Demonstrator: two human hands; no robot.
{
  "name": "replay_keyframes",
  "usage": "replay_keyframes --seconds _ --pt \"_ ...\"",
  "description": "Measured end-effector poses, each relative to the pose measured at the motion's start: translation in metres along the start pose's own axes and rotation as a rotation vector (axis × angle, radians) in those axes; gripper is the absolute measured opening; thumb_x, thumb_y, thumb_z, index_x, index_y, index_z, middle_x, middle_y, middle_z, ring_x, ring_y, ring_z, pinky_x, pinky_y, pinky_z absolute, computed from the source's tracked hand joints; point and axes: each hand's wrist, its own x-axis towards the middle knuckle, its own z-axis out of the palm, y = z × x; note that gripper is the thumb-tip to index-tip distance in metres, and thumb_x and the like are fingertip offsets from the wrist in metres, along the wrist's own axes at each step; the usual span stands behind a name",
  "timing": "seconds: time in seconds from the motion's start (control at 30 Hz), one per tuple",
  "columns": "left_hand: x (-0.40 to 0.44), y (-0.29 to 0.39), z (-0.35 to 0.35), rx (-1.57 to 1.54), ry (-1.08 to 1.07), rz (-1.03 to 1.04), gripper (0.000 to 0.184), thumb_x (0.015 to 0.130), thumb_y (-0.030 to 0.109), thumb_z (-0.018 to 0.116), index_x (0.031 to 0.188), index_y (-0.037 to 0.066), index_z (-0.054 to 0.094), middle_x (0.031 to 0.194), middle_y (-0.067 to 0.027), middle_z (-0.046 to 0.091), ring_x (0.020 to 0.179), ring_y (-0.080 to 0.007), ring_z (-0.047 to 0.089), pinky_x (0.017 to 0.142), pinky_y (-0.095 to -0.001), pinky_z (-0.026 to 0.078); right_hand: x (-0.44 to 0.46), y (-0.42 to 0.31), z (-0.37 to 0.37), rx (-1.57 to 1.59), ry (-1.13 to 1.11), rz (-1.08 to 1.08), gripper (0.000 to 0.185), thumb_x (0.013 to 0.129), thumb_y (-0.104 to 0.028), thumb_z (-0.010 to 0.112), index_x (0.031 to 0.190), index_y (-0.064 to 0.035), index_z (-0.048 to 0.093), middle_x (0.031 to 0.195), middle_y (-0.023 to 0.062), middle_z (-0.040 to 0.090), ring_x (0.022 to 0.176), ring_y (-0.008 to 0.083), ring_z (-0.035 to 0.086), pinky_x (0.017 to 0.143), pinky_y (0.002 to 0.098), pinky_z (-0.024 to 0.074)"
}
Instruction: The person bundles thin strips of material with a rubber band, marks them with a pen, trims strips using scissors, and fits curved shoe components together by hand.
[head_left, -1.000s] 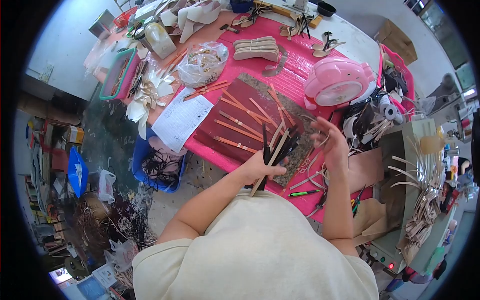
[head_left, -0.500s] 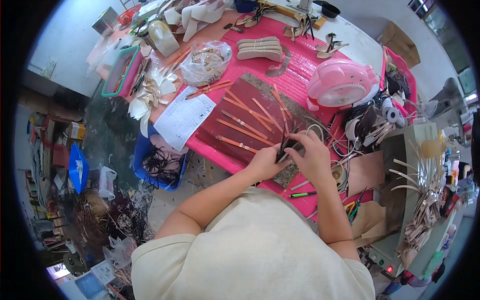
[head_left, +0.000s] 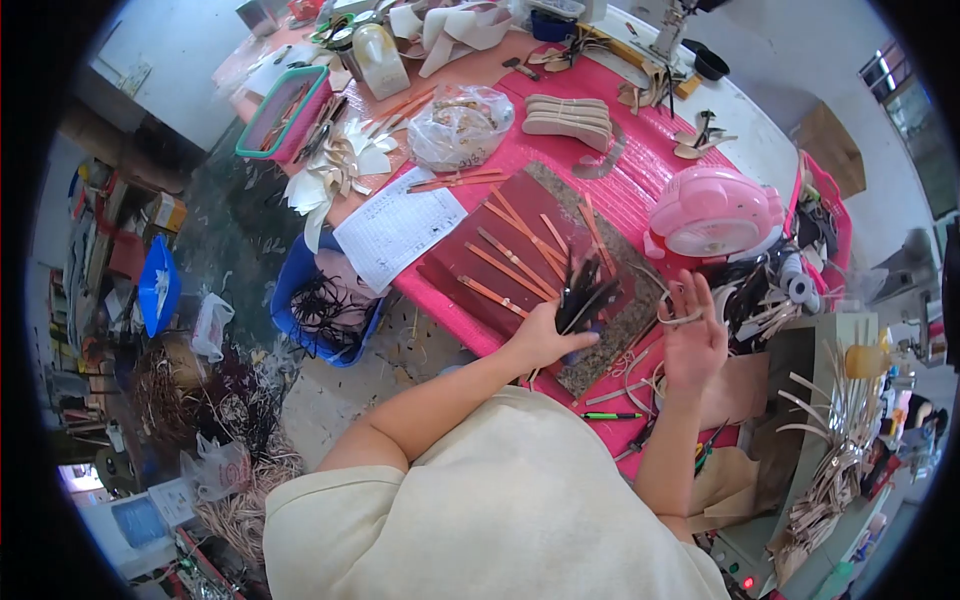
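Note:
My left hand is wrapped round a bundle of black strips above the front edge of the stone slab. To its right my right hand is raised, palm up and fingers apart, with a pale thin strip looped across the fingers. Whether the fingers grip that strip is hard to tell. Beyond my left hand, several orange strips lie on the dark red sheet, which rests partly on the slab.
A pink fan stands at the right behind my right hand. The written paper, a plastic bag and bundled beige pieces lie farther back. A green pen and cut strips lie near the front edge.
My hands were together at the black bundle half a second ago. Now my right hand has moved away to the right and opened out, while my left hand still holds the bundle. The view has shifted.

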Motion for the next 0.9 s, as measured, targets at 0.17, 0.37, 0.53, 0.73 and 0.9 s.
replay_keyframes --seconds 0.17,0.37,0.53,0.73,0.9 --pt "0.003 0.024 -0.012 -0.438 -0.219 -0.224 0.02 0.083 0.018 0.053 0.096 0.003 0.054 0.049 0.0021 0.043 0.039 -0.0062 0.042 0.039 -0.0193 0.036 0.008 0.008 -0.053 -0.417 -0.273 0.029 0.035 0.076 0.005 0.041 0.111 0.0012 0.048 0.113 0.0167 0.051 0.097 0.0257 0.054 0.063 0.0282 0.0536" --pt "-0.001 0.041 -0.004 -0.522 -0.221 -0.223 0.022 0.088 0.023 0.044 0.095 0.004 0.052 0.051 0.0002 0.043 0.044 -0.0089 0.048 0.042 -0.0222 0.041 -0.007 0.027 -0.017 -0.415 -0.468 0.143 0.045 0.082 -0.008 0.048 0.123 0.0016 0.034 0.123 0.0173 0.04 0.107 0.0255 0.048 0.071 0.0289 0.0523" --pt "-0.006 0.038 -0.008 -0.466 -0.175 -0.251 0.026 0.088 0.026 0.044 0.103 0.007 0.054 0.055 0.0008 0.044 0.046 -0.0078 0.046 0.045 -0.0217 0.04 0.003 0.017 -0.025 -0.366 -0.501 0.269 0.056 0.079 -0.006 0.051 0.128 0.0002 0.026 0.127 0.015 0.037 0.114 0.0234 0.041 0.085 0.0367 0.0448" --pt "-0.012 0.026 -0.003 -0.528 -0.244 -0.217 0.018 0.08 0.012 0.055 0.096 0.003 0.056 0.055 0.0021 0.045 0.039 -0.0058 0.041 0.035 -0.0209 0.032 -0.002 0.036 -0.019 -0.609 -0.548 0.132 0.079 0.061 -0.018 0.074 0.124 -0.0011 0.03 0.113 0.0075 0.045 0.107 0.0209 0.046 0.083 0.0335 0.043" --pt "-0.009 0.02 0.003 -0.066 -0.525 -0.161 0.02 0.068 0.015 0.06 0.083 0.001 0.057 0.058 -0.0033 0.052 0.051 -0.0138 0.051 0.047 -0.0272 0.041 -0.011 0.05 -0.006 -0.638 -0.598 0.241 0.098 0.045 -0.021 0.083 0.124 -0.0051 0.029 0.097 0.0062 0.047 0.089 0.0178 0.051 0.08 0.0282 0.0442"
